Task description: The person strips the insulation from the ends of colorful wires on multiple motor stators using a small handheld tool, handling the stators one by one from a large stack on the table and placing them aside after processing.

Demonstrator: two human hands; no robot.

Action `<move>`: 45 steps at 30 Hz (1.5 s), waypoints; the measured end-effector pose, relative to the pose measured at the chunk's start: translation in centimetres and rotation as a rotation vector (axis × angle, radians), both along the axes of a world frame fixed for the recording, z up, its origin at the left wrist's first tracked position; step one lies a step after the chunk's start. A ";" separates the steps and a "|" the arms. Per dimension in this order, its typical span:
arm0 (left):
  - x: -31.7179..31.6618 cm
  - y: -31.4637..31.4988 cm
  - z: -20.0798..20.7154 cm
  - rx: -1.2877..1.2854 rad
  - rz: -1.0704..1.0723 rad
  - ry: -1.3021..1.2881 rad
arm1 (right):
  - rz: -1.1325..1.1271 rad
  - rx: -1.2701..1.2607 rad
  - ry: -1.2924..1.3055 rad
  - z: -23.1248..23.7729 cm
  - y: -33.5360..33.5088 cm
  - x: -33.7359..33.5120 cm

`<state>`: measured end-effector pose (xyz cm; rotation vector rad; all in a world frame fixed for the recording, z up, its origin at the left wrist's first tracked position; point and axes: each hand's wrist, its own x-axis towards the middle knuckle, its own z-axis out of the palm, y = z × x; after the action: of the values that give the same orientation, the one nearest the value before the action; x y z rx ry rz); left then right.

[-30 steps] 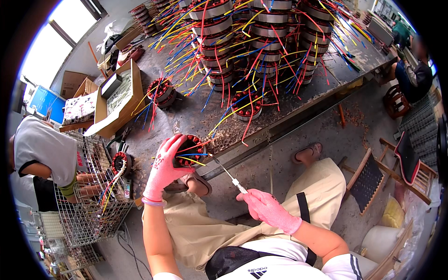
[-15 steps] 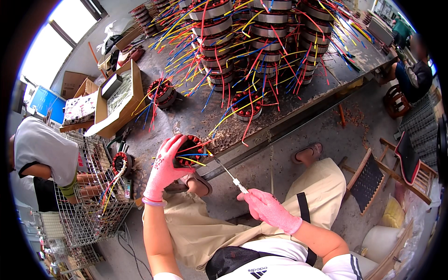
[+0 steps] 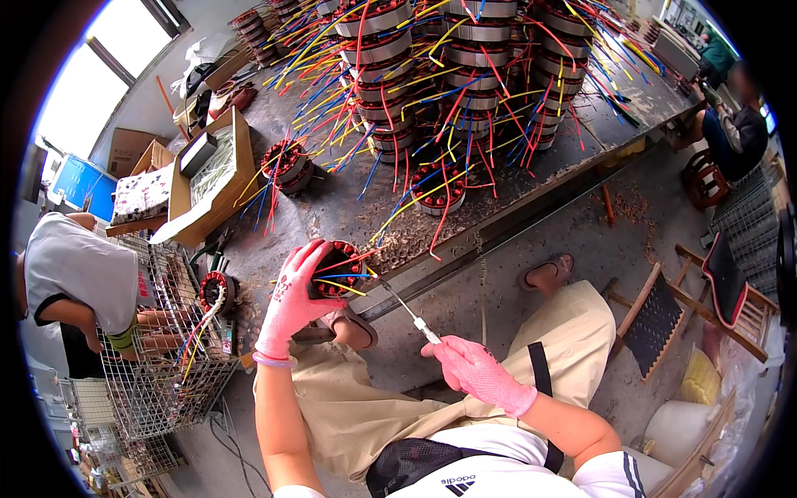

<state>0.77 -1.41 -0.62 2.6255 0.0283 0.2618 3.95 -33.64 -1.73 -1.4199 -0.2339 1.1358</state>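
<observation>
In a pink glove, my left hand [image 3: 290, 295] is closed around the side of a motor stator [image 3: 342, 286] with red windings, near the table's front edge. Short red, blue and yellow wires stick out of it toward the right. My right hand [image 3: 481, 375], gloved in pink too, grips a slim tool [image 3: 421, 323] by its white handle. The tool's thin metal shaft points up and left, with its tip close to the stator's wire ends; whether it touches them I cannot tell.
Tall stacks of wired stators [image 3: 386, 83] fill the table's back. Single stators [image 3: 286, 166] stand nearer, beside an open cardboard box [image 3: 214, 178]. At left, a person in a white shirt [image 3: 79, 266] reaches over a wire basket cart [image 3: 170, 382]. Wooden chairs [image 3: 656, 324] stand at right.
The person at left has shifted posture, bending an arm differently over the wire cart. My hands, the stator and the tool look almost unmoved.
</observation>
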 end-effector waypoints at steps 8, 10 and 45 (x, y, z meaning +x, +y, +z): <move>0.1 0.1 -0.2 0.004 -0.008 -0.005 | -0.009 0.024 -0.010 -0.6 0.0 -0.2; 0.1 0.2 -0.3 0.010 -0.004 -0.004 | -0.007 0.012 -0.012 -0.4 0.0 -0.1; 0.3 0.8 -0.4 0.127 -0.056 -0.001 | -0.060 0.048 0.036 -0.9 -0.3 0.3</move>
<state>1.09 -0.64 -1.06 2.7473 -0.0634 0.2526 4.29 -33.98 -2.62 -1.3550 -0.1908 1.0984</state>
